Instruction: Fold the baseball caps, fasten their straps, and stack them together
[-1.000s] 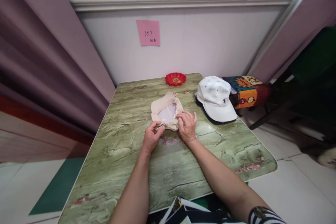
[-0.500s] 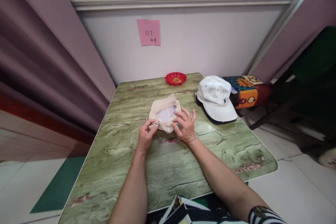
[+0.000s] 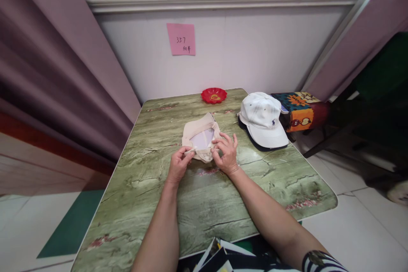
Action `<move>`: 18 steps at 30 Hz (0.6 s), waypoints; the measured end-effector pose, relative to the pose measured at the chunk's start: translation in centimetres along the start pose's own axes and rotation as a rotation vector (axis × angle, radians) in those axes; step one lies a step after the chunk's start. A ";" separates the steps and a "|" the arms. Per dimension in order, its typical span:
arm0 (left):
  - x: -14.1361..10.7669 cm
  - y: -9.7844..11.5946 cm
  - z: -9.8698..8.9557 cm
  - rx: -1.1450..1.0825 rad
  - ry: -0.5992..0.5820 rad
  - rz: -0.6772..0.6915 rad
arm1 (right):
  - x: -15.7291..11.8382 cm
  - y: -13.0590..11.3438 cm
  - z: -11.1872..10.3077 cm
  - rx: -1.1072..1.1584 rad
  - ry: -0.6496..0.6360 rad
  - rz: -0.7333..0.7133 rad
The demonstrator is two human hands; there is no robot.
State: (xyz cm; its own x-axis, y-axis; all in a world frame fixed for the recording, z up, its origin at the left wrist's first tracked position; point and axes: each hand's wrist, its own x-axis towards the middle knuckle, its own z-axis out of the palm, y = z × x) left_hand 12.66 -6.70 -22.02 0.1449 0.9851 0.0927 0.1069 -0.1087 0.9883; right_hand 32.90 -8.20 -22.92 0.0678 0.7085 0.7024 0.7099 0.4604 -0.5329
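Note:
A beige baseball cap lies upside down on the table, its brim pointing away from me and its pale lining facing up. My left hand pinches one end of the strap at the back of the cap between thumb and fingers. On the other side of the back opening, my right hand pinches the strap too, with its outer fingers raised. To the right of my hands sits a white cap with a small dark logo, stacked on a dark cap that shows only at its edge.
The green wood-patterned table has a rounded corner at the near right. A red scalloped dish stands near its far edge. Beyond the table's right side is a colourful printed box. A pink note hangs on the wall.
My two hands have drawn slightly closer together along the cap's back strap. The left end of the strap sticks out less past my left fingers. The other caps have not moved.

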 end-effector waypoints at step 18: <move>0.0 0.0 -0.5 0.335 -0.090 0.212 | 2.2 1.7 -1.7 -0.199 -0.552 -0.303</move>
State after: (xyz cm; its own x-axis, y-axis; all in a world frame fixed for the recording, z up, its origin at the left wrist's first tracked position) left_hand 12.16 -6.65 -21.91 0.2818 0.9224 0.2642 0.3779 -0.3598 0.8531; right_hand 35.46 -6.75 -21.42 -0.4871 0.7577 0.4343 0.7608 0.6124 -0.2149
